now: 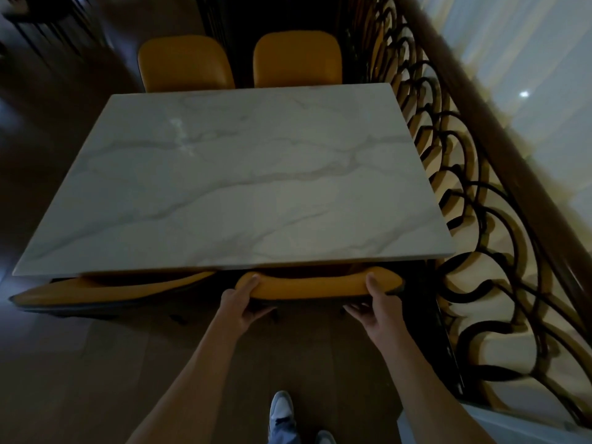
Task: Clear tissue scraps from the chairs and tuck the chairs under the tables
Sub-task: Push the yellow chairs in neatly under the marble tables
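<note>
A marble-topped table [237, 187] fills the middle of the head view. At its near edge on the right, an orange chair [314, 285] shows only the top of its backrest; its seat is hidden under the tabletop. My left hand [245, 302] grips the backrest's left end and my right hand [376, 304] grips its right end, thumbs on top. A second orange chair [105, 294] stands to the left at the same edge, angled. No tissue scraps are visible.
Two more orange chairs [185, 64] [298, 59] stand at the table's far side. A black wrought-iron railing [474, 219] with a wooden handrail runs close along the right of the table. My shoes [282, 415] are on the dark wooden floor.
</note>
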Available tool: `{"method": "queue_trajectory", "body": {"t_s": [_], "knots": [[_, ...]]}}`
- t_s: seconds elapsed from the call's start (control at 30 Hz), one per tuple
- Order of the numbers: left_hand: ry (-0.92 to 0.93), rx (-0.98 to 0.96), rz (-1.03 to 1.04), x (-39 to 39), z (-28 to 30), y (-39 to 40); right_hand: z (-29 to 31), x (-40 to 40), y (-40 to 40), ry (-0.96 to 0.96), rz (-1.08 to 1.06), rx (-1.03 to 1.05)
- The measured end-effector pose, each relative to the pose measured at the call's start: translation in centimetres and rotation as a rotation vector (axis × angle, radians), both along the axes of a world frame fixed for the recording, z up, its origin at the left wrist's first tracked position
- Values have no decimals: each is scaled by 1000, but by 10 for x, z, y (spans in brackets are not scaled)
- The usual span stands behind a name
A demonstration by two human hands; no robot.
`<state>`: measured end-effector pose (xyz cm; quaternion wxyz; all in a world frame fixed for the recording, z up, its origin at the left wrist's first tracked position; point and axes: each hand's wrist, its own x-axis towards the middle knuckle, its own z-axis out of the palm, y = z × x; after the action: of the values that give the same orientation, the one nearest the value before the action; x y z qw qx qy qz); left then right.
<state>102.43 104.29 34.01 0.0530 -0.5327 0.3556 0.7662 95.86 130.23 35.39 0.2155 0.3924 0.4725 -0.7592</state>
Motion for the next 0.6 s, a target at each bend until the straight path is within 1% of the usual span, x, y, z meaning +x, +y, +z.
{"method": "queue_trajectory", "body": {"t_s": [0.6], "knots": [[36,32,-32,0,7,2,2,-6,1,23,-2,21]]}}
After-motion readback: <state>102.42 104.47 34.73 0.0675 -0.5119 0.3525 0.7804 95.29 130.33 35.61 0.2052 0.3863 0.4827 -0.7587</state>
